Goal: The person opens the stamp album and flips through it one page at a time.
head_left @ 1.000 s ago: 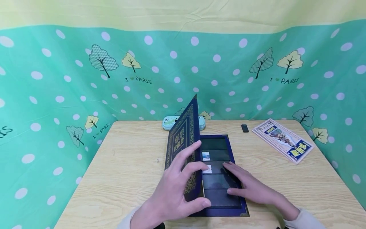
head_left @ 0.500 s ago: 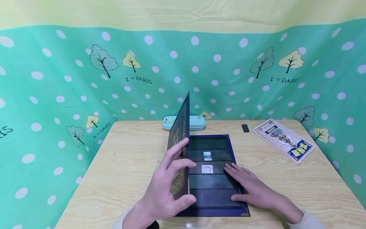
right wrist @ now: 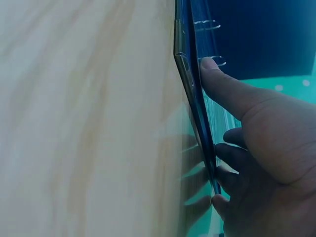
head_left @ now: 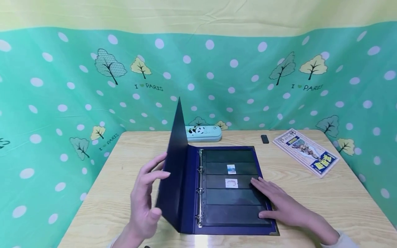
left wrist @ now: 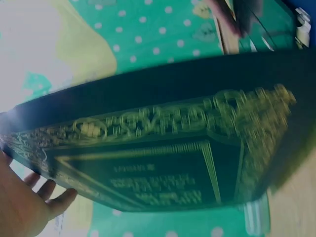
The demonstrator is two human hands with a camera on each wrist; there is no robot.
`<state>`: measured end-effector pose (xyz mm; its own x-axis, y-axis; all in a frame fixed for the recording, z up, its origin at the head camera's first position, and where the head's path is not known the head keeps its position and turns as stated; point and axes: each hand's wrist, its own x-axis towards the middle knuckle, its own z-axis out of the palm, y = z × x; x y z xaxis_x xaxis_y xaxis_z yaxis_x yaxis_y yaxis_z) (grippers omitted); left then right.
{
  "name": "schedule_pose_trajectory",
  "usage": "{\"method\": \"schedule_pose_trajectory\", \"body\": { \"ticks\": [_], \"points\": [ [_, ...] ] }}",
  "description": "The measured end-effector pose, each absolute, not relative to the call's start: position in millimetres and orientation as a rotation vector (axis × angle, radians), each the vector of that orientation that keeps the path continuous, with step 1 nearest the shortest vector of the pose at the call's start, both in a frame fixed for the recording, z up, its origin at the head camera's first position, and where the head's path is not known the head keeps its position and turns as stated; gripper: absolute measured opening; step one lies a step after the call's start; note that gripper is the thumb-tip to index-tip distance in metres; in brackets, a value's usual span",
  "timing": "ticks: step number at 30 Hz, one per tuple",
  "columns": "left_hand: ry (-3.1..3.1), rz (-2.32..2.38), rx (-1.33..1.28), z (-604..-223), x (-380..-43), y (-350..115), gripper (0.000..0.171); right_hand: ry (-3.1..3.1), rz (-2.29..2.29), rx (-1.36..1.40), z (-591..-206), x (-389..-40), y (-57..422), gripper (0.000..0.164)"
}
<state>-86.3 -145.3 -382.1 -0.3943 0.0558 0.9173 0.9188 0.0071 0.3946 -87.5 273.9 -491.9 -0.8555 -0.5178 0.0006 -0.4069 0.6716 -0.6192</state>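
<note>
A dark blue stamp album (head_left: 235, 215) lies on the table with its front cover (head_left: 175, 168) raised nearly upright. My left hand (head_left: 144, 198) is at the outer side of the cover, fingers loosely bent along its free edge. Gold ornament and lettering on the cover's outside show blurred in the left wrist view. Inside, a black pocket page hangs on metal rings (head_left: 200, 189). It carries a blue-and-white stamp (head_left: 231, 169) and, one row below, a pinkish-white stamp (head_left: 231, 183). My right hand (head_left: 279, 203) rests with extended fingers on the page's right edge.
Behind the album stands a light blue pencil case (head_left: 203, 133) with a panda print. A small black object (head_left: 265, 139) and a pink illustrated booklet (head_left: 307, 151) lie at the back right of the wooden table (head_left: 124, 179). A green dotted curtain (head_left: 192, 69) encloses the table.
The cover has swung left with my left hand, from leaning over the page to nearly upright, uncovering the rings and both stamps fully. My right hand has shifted slightly right along the page edge.
</note>
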Motion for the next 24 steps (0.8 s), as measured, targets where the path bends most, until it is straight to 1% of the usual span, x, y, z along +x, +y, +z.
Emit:
{"method": "schedule_pose_trajectory", "body": {
  "ticks": [7, 13, 19, 24],
  "points": [
    [-1.452, -1.536, -0.957, -388.7, -81.8, -176.6, 0.060, 2.694, -0.928, -0.673, -490.6, -85.5, 284.4, 0.099],
    [-1.386, -1.623, -0.794, -395.6, -72.2, -188.8, 0.056, 2.706, -0.993, -0.701, -495.4, -82.8, 292.2, 0.099],
    [-1.190, -1.762, -0.736, -412.2, -71.4, -198.0, 0.049, 2.717, -0.961, -0.653, -495.7, -81.9, 299.7, 0.100],
    [-1.122, -1.760, -0.641, -427.5, -70.5, -212.8, 0.047, 2.680, -0.998, -0.630, -495.3, -82.5, 304.5, 0.101]
  ]
}}
